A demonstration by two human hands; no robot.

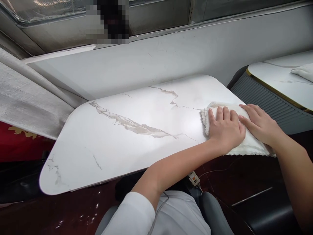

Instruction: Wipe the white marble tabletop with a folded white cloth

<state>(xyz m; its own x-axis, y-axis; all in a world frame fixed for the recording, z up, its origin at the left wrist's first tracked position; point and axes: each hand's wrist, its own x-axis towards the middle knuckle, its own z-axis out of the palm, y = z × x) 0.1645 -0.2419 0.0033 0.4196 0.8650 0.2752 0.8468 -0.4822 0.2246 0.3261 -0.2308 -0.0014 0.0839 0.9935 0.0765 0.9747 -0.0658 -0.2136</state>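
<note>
A white cloth point(249, 142) with a frayed, scalloped edge lies at the right end of the white marble-patterned table point(137, 153). My left hand point(225, 127) presses down on the cloth, its fingers spread and pointing away from me. Close beside it, my right hand point(262, 125) rests on the cloth's right side with the fingers stretched toward the left hand. Both palms face down. Part of the cloth hangs at the near edge of the tabletop, and what lies under it is hidden.
A second marble-patterned table point(276, 70) with a gold rim and ribbed grey side stands at the right, bearing another white cloth point(304, 71). Behind runs a pale wall point(156, 62) below a window frame. A light curtain point(26, 94) hangs at the left.
</note>
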